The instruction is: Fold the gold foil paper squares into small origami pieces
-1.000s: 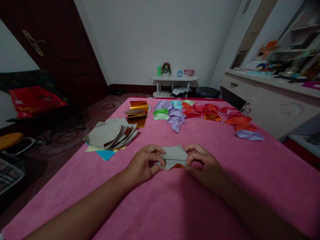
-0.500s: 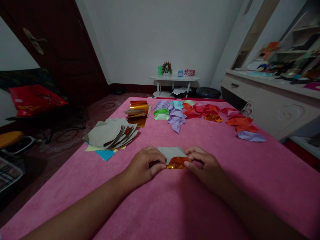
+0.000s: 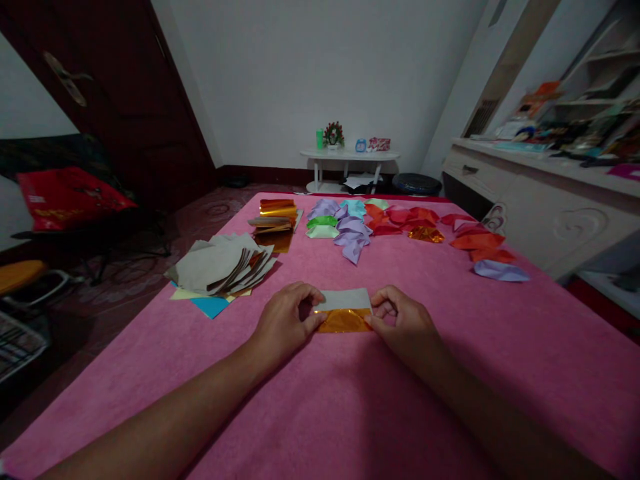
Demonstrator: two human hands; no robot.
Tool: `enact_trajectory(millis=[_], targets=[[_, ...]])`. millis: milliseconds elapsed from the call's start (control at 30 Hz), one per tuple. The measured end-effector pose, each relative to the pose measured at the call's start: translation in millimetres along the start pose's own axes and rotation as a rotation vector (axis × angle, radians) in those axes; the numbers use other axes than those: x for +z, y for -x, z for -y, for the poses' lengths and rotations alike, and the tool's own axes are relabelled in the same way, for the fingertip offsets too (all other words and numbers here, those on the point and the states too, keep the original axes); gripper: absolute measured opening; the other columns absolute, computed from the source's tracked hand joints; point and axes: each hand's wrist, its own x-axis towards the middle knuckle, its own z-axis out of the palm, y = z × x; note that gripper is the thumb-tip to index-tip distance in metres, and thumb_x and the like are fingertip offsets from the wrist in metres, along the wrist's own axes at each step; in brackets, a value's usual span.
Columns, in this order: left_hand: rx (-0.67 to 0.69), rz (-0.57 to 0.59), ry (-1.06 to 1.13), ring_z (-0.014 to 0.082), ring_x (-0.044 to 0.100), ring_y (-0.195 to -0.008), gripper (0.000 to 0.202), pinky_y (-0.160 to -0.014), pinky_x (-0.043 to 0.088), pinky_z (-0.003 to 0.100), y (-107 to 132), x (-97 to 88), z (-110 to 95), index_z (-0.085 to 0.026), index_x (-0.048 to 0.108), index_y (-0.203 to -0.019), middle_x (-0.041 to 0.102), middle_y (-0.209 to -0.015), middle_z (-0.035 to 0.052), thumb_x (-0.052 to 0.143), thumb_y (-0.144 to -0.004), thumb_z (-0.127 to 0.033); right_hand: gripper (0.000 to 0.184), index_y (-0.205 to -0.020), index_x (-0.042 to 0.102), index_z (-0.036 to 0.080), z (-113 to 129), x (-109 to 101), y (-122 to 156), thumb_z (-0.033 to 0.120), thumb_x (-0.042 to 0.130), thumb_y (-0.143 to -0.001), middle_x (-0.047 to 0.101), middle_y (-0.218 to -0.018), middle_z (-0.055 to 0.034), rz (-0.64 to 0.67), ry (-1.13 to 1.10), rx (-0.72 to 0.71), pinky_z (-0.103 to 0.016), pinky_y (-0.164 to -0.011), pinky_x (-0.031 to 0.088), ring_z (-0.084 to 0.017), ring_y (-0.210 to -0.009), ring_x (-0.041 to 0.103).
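A person's two bare hands meet over a pink cloth (image 3: 310,413), a folded sheet (image 3: 344,321) stretched between their fingertips. From where I stand in the room, the sheet lies low on the cloth, its far half dull grey, its near half a band of shiny gold foil.

The left hand (image 3: 283,320) pinches the left end, thumb on the gold and the other fingers bent around to the grey edge. The right hand (image 3: 409,325) grips the opposite end, its thumb pressed on the gold's near corner and its fingers curled in beside the edge.

Beyond the left fingers, toward the person's left, a fanned stack of grey-backed sheets (image 3: 213,265) rests on a blue sheet (image 3: 211,307) and a yellow one. Farther from the same fingers sits a pile of gold foil sheets (image 3: 276,237).

Straight ahead of both hands, well apart from the fingertips, lie folded purple papers (image 3: 353,239) and a green piece (image 3: 323,221). Past the right fingers are red and orange folds, a crinkled gold piece (image 3: 425,234) and, nearer that hand's side of the cloth, a lilac piece (image 3: 501,271). A white table (image 3: 350,155) stands farthest beyond the fingers, against the wall.
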Motion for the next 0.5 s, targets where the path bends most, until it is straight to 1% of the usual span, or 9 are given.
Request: enact_trajectory(millis=[67, 100, 200, 300, 333, 400, 500], targets=[[0.007, -0.023, -0.051, 0.0174, 0.057, -0.079, 0.027, -0.072, 0.046, 0.029, -0.8, -1.4, 0.1, -0.019, 0.064, -0.095, 0.063, -0.087, 0.0031, 0.07, -0.069, -0.022, 0.027, -0.093, 0.056, 0.021, 1.3, 1.3, -2.1, 0.02, 0.062, -0.067, 0.062, -0.078, 0.0015, -0.003, 0.026, 0.018, -0.023, -0.058, 0.041, -0.012, -0.062, 0.056], [0.008, -0.021, -0.061, 0.0182, 0.057, -0.081, 0.032, -0.074, 0.047, 0.03, -1.4, -1.7, 0.9, -0.02, 0.063, -0.1, 0.062, -0.09, 0.0037, 0.071, -0.069, -0.024, 0.028, -0.093, 0.057, 0.021, 2.7, 1.1, -3.8, 0.021, 0.064, -0.066, 0.062, -0.079, 0.0016, 0.009, 0.066, 0.008, -0.023, -0.057, 0.039, -0.012, -0.062, 0.055], [0.001, 0.004, -0.064, 0.019, 0.057, -0.083, 0.048, -0.075, 0.047, 0.031, -4.6, -1.8, 4.5, -0.019, 0.061, -0.109, 0.062, -0.094, 0.0051, 0.076, -0.066, -0.032, 0.018, -0.076, 0.059, 0.021, 9.7, -2.5, -11.0, 0.024, 0.069, -0.062, 0.058, -0.073, 0.0018, 0.082, 0.212, -0.005, -0.023, -0.052, 0.033, -0.012, -0.059, 0.05], [-0.001, 0.055, -0.09, 0.0188, 0.057, -0.081, 0.065, -0.071, 0.046, 0.029, -11.7, -4.4, 6.1, -0.019, 0.059, -0.116, 0.062, -0.095, 0.0055, 0.08, -0.058, -0.04, 0.013, -0.067, 0.06, 0.019, 15.0, -7.9, -18.3, 0.023, 0.071, -0.061, 0.058, -0.073, 0.0009, 0.15, 0.24, 0.003, -0.023, -0.052, 0.032, -0.012, -0.06, 0.049], [-0.005, 0.083, -0.103, 0.0185, 0.057, -0.08, 0.067, -0.069, 0.045, 0.028, -15.0, -6.2, 5.7, -0.019, 0.06, -0.115, 0.062, -0.095, 0.0051, 0.081, -0.055, -0.041, 0.012, -0.065, 0.061, 0.019, 15.3, -8.9, -19.8, 0.023, 0.071, -0.061, 0.058, -0.073, 0.0006, 0.164, 0.227, 0.004, -0.022, -0.052, 0.032, -0.012, -0.06, 0.05], [-0.025, 0.154, -0.122, 0.0174, 0.056, -0.075, 0.063, -0.062, 0.042, 0.026, -21.8, -10.2, 3.7, -0.019, 0.064, -0.106, 0.063, -0.091, 0.0034, 0.082, -0.051, -0.044, 0.011, -0.061, 0.061, 0.019, 13.5, -9.0, -20.3, 0.023, 0.071, -0.061, 0.059, -0.073, 0.0006, 0.181, 0.18, -0.01, -0.022, -0.052, 0.032, -0.011, -0.06, 0.05], [-0.068, 0.25, -0.102, 0.0146, 0.053, -0.064, 0.05, -0.052, 0.035, 0.023, -29.2, -13.5, 0.4, -0.017, 0.068, -0.085, 0.061, -0.076, 0.0, 0.083, -0.046, -0.046, 0.011, -0.06, 0.061, 0.019, 8.9, -4.5, -14.1, 0.023, 0.07, -0.062, 0.057, -0.064, 0.0024, 0.131, 0.063, -0.023, -0.021, -0.049, 0.031, -0.011, -0.056, 0.049]])
